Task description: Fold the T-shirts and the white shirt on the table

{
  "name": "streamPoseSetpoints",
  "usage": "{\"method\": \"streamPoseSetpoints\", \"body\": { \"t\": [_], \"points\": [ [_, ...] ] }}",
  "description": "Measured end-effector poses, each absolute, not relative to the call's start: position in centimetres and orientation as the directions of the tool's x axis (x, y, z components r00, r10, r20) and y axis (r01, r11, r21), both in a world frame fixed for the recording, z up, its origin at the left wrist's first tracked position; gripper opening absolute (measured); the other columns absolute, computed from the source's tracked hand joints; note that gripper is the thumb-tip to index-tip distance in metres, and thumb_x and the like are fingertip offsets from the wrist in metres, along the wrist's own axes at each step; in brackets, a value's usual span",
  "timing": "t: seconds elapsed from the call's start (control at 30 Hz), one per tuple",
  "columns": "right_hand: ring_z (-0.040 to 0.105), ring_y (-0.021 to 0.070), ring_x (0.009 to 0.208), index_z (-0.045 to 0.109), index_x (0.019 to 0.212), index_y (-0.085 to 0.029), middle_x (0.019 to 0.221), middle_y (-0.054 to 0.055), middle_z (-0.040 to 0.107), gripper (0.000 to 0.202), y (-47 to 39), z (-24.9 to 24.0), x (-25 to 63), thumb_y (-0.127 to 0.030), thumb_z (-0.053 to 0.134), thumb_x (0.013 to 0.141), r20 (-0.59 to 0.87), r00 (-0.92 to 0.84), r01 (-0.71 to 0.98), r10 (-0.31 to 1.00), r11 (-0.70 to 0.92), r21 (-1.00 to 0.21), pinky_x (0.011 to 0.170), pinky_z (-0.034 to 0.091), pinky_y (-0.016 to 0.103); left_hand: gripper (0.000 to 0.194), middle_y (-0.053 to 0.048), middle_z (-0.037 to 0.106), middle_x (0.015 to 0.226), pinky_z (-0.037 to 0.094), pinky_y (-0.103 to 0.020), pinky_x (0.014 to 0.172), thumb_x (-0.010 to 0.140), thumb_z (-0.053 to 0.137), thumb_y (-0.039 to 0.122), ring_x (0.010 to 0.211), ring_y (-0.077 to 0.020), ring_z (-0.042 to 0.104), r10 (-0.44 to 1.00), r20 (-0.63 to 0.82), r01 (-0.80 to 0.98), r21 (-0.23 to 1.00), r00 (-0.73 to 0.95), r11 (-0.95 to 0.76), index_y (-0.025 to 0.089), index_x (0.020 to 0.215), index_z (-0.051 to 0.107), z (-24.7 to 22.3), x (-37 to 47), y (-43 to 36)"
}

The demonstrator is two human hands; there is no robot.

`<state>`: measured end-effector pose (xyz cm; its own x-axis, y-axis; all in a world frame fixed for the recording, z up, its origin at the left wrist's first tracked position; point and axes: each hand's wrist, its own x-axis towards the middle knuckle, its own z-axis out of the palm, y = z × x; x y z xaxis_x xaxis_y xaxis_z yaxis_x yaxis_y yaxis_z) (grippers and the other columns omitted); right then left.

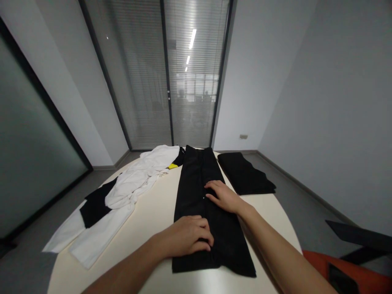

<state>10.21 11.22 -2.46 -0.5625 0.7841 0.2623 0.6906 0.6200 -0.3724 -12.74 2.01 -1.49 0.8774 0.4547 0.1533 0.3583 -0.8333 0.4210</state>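
Note:
A pair of black trousers (191, 179) lies lengthwise on the pale round table (153, 228), legs side by side and hems toward me. My left hand (191, 236) rests on the lower part of the left leg, fingers loosely bent, with a gap between thumb and forefinger. Farther up, my right hand (225, 197) lies on the right leg, its thumb and fingers apart. The fabric under both palms is hidden. A small white speck shows on the trousers beside my right thumb.
White clothing (143, 175) lies heaped along the left side, partly over black cloth (96, 208), with one end past the table edge. A yellow patch (172, 166) shows at the back. Folded black clothing (245, 173) lies at right. An orange-and-black chair (346, 271) stands at lower right.

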Motion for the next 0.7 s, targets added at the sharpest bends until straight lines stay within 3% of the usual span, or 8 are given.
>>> {"method": "streamPoseSetpoints", "body": {
  "t": [0.07, 0.13, 0.2, 0.3, 0.4, 0.53, 0.7],
  "points": [
    [0.062, 0.0195, 0.091, 0.068, 0.097, -0.017, 0.096, 0.007, 0.069, 0.025, 10.5, -1.2, 10.0, -0.040, 0.059, 0.093, 0.213, -0.569, 0.652, 0.794, 0.594, -0.471, 0.085, 0.048, 0.034, 0.012, -0.001, 0.066, 0.100, 0.043, -0.025, 0.088, 0.095, 0.062, 0.034, 0.095, -0.0154, 0.061, 0.467, 0.148, 0.363, 0.446, 0.872, -0.818, 0.024, 0.099, 0.069, -1.5, -12.9, 2.1],
    [0.056, 0.0131, 0.068, 0.065, 0.083, -0.016, 0.074, 0.001, 0.063, 0.034, 9.6, 0.1, 9.8, -0.049, 0.062, 0.090, 0.051, -0.625, 0.579, 0.779, 0.506, -0.639, 0.066, 0.044, 0.026, 0.010, -0.001, 0.066, 0.101, 0.043, -0.026, 0.091, 0.095, 0.061, 0.030, 0.097, -0.0165, 0.061, 0.485, 0.136, 0.368, 0.488, 0.864, -0.792, 0.023, 0.099, 0.067, -1.6, -13.0, 2.2],
    [0.050, 0.0097, 0.062, 0.063, 0.081, -0.015, 0.068, -0.003, 0.057, 0.041, 8.6, 0.9, 9.6, -0.056, 0.071, 0.080, -0.145, -0.715, 0.505, 0.684, 0.362, -0.784, 0.057, 0.038, 0.022, 0.009, -0.002, 0.066, 0.102, 0.044, -0.027, 0.093, 0.094, 0.061, 0.028, 0.098, -0.0171, 0.061, 0.509, 0.127, 0.368, 0.547, 0.851, -0.752, 0.022, 0.099, 0.066, -1.7, -13.1, 2.5],
    [0.050, 0.0086, 0.063, 0.061, 0.087, -0.016, 0.071, -0.005, 0.056, 0.053, 7.3, 1.7, 9.2, -0.054, 0.087, 0.061, -0.326, -0.800, 0.467, 0.504, 0.182, -0.866, 0.057, 0.037, 0.020, 0.012, -0.004, 0.066, 0.102, 0.047, -0.027, 0.088, 0.093, 0.058, 0.025, 0.094, -0.0166, 0.061, 0.556, 0.098, 0.342, 0.697, 0.825, -0.631, 0.019, 0.100, 0.065, -1.7, -13.2, 3.1],
    [0.046, 0.0082, 0.066, 0.058, 0.093, -0.019, 0.074, -0.007, 0.054, 0.064, 6.5, 2.2, 8.8, -0.047, 0.094, 0.049, -0.325, -0.825, 0.438, 0.462, 0.160, -0.885, 0.057, 0.035, 0.020, 0.021, -0.005, 0.067, 0.108, 0.047, -0.029, 0.092, 0.095, 0.054, 0.026, 0.099, -0.0177, 0.061, 0.562, 0.067, 0.236, 0.862, 0.825, -0.448, 0.018, 0.111, 0.064, -1.4, -13.3, 3.6],
    [0.041, 0.0079, 0.066, 0.060, 0.094, -0.019, 0.073, -0.008, 0.049, 0.059, 6.1, 2.7, 8.6, -0.045, 0.092, 0.052, -0.269, -0.830, 0.411, 0.488, 0.209, -0.887, 0.057, 0.033, 0.020, 0.025, -0.005, 0.067, 0.115, 0.043, -0.033, 0.100, 0.093, 0.057, 0.027, 0.108, -0.0202, 0.060, 0.565, 0.105, 0.114, 0.934, 0.818, -0.340, 0.018, 0.115, 0.065, -1.3, -13.4, 4.0],
    [0.046, 0.0092, 0.067, 0.068, 0.092, -0.017, 0.071, -0.006, 0.053, 0.036, 6.4, 2.8, 8.9, -0.042, 0.082, 0.070, -0.208, -0.821, 0.394, 0.532, 0.263, -0.881, 0.062, 0.036, 0.021, 0.026, 0.000, 0.064, 0.081, 0.044, -0.025, 0.067, 0.091, 0.060, 0.037, 0.069, -0.0133, 0.055, 0.675, 0.002, 0.270, 0.915, 0.738, -0.298, 0.014, 0.101, 0.067, -2.4, -13.0, 4.2]
  ]
}}
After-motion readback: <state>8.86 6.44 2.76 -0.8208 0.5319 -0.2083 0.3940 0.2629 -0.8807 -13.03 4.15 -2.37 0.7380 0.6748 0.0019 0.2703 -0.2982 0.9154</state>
